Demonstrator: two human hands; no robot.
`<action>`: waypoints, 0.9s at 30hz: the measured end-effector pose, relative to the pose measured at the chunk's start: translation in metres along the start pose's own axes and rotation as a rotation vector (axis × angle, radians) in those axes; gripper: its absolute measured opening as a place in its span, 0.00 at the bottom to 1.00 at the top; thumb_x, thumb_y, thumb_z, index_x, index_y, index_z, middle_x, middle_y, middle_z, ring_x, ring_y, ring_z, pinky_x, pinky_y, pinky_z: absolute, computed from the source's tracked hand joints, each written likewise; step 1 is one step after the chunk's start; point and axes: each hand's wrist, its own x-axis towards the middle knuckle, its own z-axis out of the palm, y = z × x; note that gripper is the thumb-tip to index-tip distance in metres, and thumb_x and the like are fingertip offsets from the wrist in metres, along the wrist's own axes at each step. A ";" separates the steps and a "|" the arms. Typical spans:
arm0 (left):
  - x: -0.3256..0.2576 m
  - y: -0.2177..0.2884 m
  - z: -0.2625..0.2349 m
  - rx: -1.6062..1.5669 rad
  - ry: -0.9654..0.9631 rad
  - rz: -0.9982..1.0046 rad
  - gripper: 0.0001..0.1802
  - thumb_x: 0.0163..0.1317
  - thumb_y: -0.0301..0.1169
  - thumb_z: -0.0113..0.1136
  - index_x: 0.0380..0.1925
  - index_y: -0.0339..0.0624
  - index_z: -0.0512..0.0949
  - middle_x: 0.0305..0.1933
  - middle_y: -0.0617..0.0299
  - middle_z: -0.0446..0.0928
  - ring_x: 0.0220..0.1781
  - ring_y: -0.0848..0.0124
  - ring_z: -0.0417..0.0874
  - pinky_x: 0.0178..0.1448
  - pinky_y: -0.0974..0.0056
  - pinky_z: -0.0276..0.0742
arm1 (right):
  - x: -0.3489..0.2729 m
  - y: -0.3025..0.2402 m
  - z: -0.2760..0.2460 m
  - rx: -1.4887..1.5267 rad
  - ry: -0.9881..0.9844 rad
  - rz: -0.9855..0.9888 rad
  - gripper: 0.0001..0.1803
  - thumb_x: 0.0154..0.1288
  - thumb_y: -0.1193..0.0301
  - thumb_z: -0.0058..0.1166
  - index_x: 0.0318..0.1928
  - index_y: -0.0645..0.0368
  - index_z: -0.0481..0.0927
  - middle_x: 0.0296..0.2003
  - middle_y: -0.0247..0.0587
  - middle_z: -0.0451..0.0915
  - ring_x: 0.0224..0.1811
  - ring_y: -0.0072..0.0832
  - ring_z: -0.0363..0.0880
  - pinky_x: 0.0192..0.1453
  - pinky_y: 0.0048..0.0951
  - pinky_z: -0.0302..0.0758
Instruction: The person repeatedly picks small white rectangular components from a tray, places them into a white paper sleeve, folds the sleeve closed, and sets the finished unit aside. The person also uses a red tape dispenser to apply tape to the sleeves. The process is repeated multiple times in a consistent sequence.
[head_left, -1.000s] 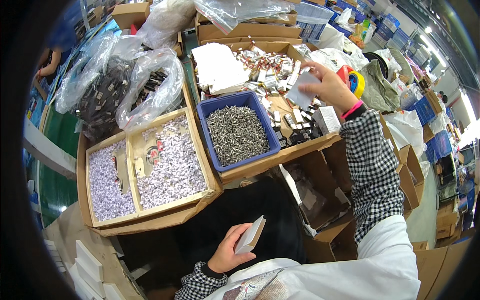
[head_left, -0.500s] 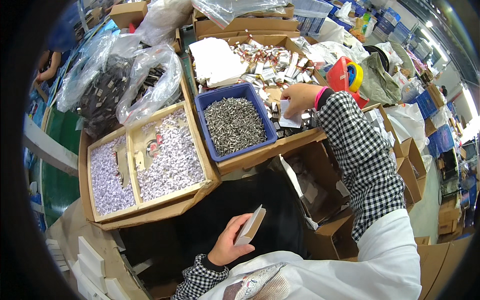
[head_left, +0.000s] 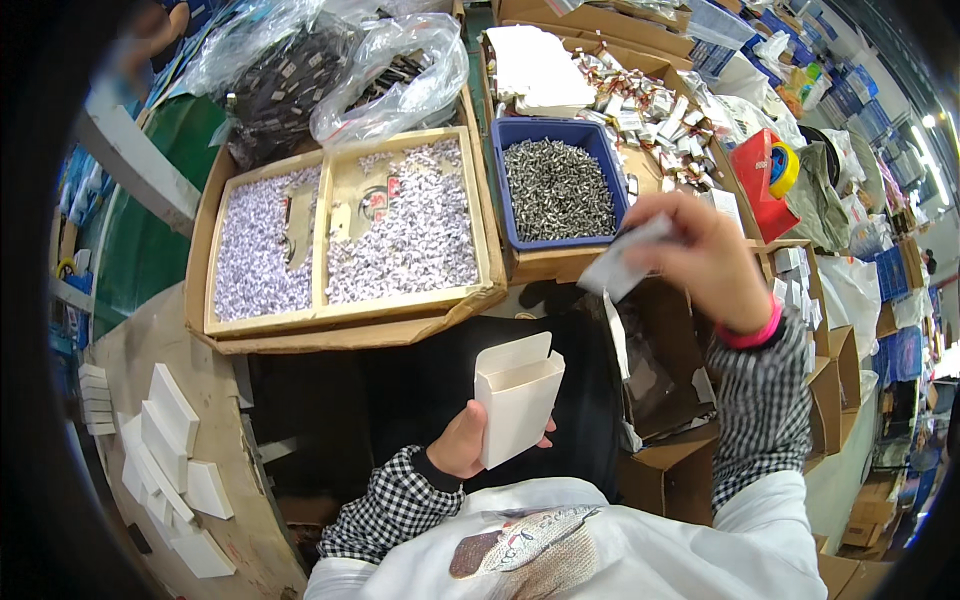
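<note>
Here, in the head view, the left hand (head_left: 462, 445) is closed around a small white box (head_left: 517, 405), held upright with its top flap open, low in the middle of the picture and just above the person's chest; the fingers wrap the box from behind, the thumb on its near side. The right hand (head_left: 700, 255) is raised to the right, above the box and apart from it, its fingers pinched together on a small white packet (head_left: 622, 262) that is blurred; a pink band (head_left: 748, 330) sits at that wrist, above a checked sleeve (head_left: 760, 400).

Beyond the hands stands a blue bin (head_left: 510, 180) full of small grey metal parts, just beside a flat cardboard tray (head_left: 340, 320) with two compartments of pale little pieces; clear plastic bags (head_left: 385, 70) of dark parts lie behind the tray. At the left, flat white cartons (head_left: 170, 440) lie stacked on a brown table (head_left: 130, 350).
</note>
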 end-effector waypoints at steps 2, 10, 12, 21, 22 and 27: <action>0.000 -0.001 0.001 -0.049 -0.063 0.015 0.54 0.51 0.72 0.46 0.63 0.36 0.58 0.52 0.51 0.71 0.54 0.63 0.76 0.56 0.55 0.76 | -0.016 -0.013 0.028 0.012 -0.134 -0.093 0.13 0.54 0.78 0.63 0.42 0.59 0.79 0.34 0.33 0.81 0.35 0.18 0.78 0.39 0.21 0.75; -0.007 -0.005 0.001 0.084 -0.013 -0.016 0.50 0.56 0.69 0.43 0.61 0.33 0.61 0.53 0.52 0.71 0.53 0.66 0.75 0.56 0.59 0.75 | -0.031 -0.014 0.081 -0.098 -0.250 -0.248 0.12 0.53 0.72 0.62 0.40 0.55 0.78 0.29 0.40 0.79 0.33 0.37 0.80 0.36 0.32 0.76; -0.008 -0.004 0.002 0.119 -0.010 -0.007 0.50 0.56 0.70 0.43 0.60 0.33 0.62 0.52 0.52 0.71 0.53 0.66 0.75 0.56 0.60 0.75 | -0.033 -0.013 0.087 -0.071 -0.290 -0.195 0.12 0.54 0.71 0.61 0.40 0.55 0.78 0.29 0.40 0.80 0.33 0.37 0.80 0.37 0.32 0.76; -0.011 0.005 0.002 0.004 0.054 0.046 0.51 0.51 0.71 0.48 0.61 0.40 0.61 0.52 0.50 0.73 0.53 0.60 0.77 0.56 0.53 0.77 | -0.039 -0.017 0.115 -0.176 -0.232 -0.281 0.12 0.59 0.73 0.57 0.45 0.55 0.77 0.42 0.46 0.74 0.41 0.41 0.76 0.42 0.34 0.76; -0.012 0.006 0.001 0.002 0.044 0.060 0.51 0.52 0.71 0.47 0.61 0.37 0.62 0.53 0.50 0.72 0.54 0.61 0.76 0.56 0.55 0.76 | -0.037 -0.019 0.119 -0.133 -0.171 -0.240 0.13 0.57 0.76 0.57 0.44 0.57 0.77 0.40 0.45 0.75 0.40 0.42 0.76 0.45 0.34 0.75; -0.016 0.009 -0.010 -0.053 -0.085 0.114 0.52 0.54 0.70 0.47 0.61 0.31 0.62 0.53 0.49 0.71 0.55 0.64 0.74 0.59 0.60 0.73 | -0.010 -0.034 0.103 -0.256 -0.136 -0.524 0.12 0.51 0.79 0.60 0.39 0.58 0.80 0.35 0.41 0.77 0.38 0.39 0.78 0.40 0.33 0.76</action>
